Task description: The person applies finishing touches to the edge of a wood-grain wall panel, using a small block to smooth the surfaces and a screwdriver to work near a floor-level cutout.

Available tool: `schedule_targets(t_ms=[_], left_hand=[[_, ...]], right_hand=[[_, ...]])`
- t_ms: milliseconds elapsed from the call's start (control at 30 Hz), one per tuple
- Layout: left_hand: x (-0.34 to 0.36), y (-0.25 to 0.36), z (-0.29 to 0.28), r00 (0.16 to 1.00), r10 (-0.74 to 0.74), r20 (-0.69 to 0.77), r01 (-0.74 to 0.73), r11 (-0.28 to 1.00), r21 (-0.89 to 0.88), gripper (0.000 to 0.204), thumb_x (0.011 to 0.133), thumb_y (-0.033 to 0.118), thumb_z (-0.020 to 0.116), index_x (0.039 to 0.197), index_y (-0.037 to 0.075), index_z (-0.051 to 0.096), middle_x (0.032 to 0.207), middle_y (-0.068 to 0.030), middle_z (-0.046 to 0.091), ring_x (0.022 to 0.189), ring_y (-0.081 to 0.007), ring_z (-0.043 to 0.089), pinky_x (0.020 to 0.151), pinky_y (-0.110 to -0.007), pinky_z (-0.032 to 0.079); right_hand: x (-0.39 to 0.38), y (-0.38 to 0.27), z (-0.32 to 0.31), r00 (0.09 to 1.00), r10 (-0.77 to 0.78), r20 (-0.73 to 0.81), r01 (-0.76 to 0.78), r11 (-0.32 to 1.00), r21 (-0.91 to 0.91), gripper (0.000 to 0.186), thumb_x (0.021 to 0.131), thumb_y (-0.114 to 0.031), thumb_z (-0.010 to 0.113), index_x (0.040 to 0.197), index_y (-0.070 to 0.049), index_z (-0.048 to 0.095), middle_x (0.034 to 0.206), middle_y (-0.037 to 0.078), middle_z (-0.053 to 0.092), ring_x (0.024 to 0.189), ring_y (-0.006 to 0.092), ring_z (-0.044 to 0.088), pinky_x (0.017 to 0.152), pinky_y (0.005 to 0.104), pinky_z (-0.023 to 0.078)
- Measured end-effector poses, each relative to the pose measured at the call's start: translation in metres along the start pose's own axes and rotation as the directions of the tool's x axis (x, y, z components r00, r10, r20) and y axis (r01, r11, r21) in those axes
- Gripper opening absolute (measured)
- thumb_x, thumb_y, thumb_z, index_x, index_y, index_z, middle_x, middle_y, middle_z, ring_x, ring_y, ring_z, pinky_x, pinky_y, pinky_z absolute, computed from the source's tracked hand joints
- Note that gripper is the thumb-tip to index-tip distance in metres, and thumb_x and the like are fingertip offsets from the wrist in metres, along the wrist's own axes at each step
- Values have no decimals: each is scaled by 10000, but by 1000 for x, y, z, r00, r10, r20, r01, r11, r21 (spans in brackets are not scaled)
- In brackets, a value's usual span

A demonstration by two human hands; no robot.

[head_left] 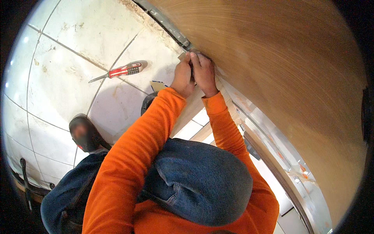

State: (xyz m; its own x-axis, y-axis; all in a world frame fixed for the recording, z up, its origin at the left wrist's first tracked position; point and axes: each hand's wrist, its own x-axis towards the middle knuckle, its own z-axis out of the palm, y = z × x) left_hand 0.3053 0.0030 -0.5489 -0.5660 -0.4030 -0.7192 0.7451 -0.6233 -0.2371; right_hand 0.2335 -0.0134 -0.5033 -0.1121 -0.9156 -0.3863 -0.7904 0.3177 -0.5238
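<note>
My left hand and my right hand are close together at the lower edge of a wooden panel. Both have closed fingers around a small piece, mostly hidden, whose tan tip shows at the fingertips, beside a grey metal strip along the panel's edge. To their left, a screwdriver with a red, white and black handle lies on the white tiles. A small tan scrap with a blue edge lies just left of my left wrist.
My bent jeans knee is between my forearms, and a dark shoe rests on the tiles. A long dark object lies at the far left. Pale metal strips and a narrow wooden board run down beside the panel at the right.
</note>
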Motion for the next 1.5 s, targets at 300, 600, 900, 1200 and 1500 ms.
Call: schedule_targets(t_ms=[300, 600, 900, 1200, 1500], left_hand=[[10, 14, -12, 917, 183, 353, -275, 933, 232, 367, 979, 321, 551, 1189, 24, 603, 1189, -129, 657, 1100, -263, 623, 960, -358, 502], [-15, 85, 17, 939, 7, 344, -306, 473, 826, 630, 805, 431, 731, 1242, -4, 600, 1169, -180, 693, 1130, -258, 649, 959, -383, 512], [4, 67, -23, 958, -53, 283, -46, 942, 333, 507, 950, 362, 598, 1327, 32, 522, 1241, -112, 642, 1136, -219, 602, 984, -380, 494], [-100, 82, 11, 987, -151, -55, 113, 407, 906, 536, 1011, 515, 446, 1363, 123, 546, 1161, -63, 688, 982, -199, 640, 808, -374, 542], [-126, 206, 57, 723, 426, 544, -437, -328, 838, 346, 994, 218, 470, 1237, 49, 648, 878, -92, 750, 765, -190, 719, 664, -327, 553]], right_hand=[[15, -19, 2, 997, -50, 52, 69, 885, -460, 387, 1022, -301, 450, 913, -12, 683, 866, 254, 673, 815, 440, 652, 742, 519, 502], [48, -20, 32, 999, -9, 49, 41, 688, -725, 303, 901, -244, 563, 836, -25, 762, 865, 221, 715, 800, 381, 711, 723, 481, 563], [9, -53, 12, 996, -83, 27, 85, 839, -537, 260, 961, -248, 563, 926, -17, 677, 907, 243, 700, 847, 408, 695, 766, 496, 562], [3, -13, 23, 906, -339, -254, 260, 918, -299, 150, 947, -181, 612, 991, -51, 674, 965, 183, 692, 876, 398, 665, 755, 472, 532], [2, 2, 46, 824, -369, -431, 235, 913, -334, 199, 978, -221, 565, 1001, -57, 673, 990, 175, 685, 880, 403, 654, 751, 469, 526]])
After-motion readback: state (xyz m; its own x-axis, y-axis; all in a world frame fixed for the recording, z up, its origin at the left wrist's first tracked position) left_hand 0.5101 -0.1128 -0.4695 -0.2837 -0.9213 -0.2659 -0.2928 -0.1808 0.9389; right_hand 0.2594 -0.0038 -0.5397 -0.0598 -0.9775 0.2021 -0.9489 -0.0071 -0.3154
